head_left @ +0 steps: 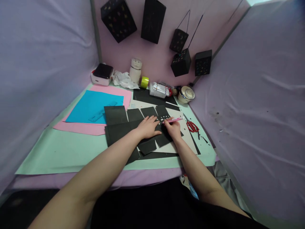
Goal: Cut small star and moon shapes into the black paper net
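A black paper sheet point(119, 131), cut into flaps along its edges, lies over a pale board point(190, 142). My left hand point(148, 127) rests flat on the black paper with its fingers spread. Close to its right, my right hand point(172, 128) grips a pink pen-like tool point(174, 120), its tip end low over the paper. Small light cut-out shapes point(162, 118) show in the black paper between my hands. Whether the tip touches the paper is too small to tell.
Red-handled scissors point(192, 126) and black scraps lie at the right. Blue paper point(91, 105) with a clear ruler point(102, 113) is at the left. Behind stand yellow tape point(144, 82), a white bottle point(135, 71) and a lidded pot point(186, 94). Black boxes point(181, 62) hang above.
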The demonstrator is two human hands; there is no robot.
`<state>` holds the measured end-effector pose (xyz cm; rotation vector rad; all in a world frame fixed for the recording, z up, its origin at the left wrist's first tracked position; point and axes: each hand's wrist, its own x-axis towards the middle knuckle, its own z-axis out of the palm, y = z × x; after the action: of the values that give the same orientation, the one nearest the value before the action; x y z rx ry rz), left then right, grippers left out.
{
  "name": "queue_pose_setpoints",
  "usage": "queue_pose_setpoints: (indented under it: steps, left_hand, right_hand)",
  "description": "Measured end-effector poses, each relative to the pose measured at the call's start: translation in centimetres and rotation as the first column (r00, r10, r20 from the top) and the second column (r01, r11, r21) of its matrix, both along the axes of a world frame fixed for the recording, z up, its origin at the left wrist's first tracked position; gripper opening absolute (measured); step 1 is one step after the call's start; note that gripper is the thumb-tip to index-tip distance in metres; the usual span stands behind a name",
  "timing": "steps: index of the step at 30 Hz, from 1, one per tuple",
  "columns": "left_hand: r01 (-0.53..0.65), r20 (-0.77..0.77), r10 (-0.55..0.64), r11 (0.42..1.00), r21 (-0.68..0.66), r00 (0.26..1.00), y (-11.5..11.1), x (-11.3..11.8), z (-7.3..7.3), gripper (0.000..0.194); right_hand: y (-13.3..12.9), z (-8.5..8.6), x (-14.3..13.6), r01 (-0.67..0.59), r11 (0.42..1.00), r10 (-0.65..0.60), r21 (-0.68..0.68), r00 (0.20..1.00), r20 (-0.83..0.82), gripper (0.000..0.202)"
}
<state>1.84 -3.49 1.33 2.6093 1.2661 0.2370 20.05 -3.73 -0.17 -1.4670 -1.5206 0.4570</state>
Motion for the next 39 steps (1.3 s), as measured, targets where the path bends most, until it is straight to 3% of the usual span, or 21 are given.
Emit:
queue_pose_setpoints:
  steps: [25,39]
  left_hand:
    - [-0.003,0.009,0.003,1.000,-0.005,1.000,0.28,0.07,-0.47,0.072]
    - [-0.007,0.028,0.008,0.999,-0.034,1.000,-0.04,-0.02,0.01,0.071]
  right_hand:
    - [-0.12,-0.26,0.04,-0.013,1.000,0.010,0.025,0.993,0.114,0.017]
    - [-0.43,-0.18,-0.29,-0.113,0.992,0.100,0.056,0.977,0.190,0.015]
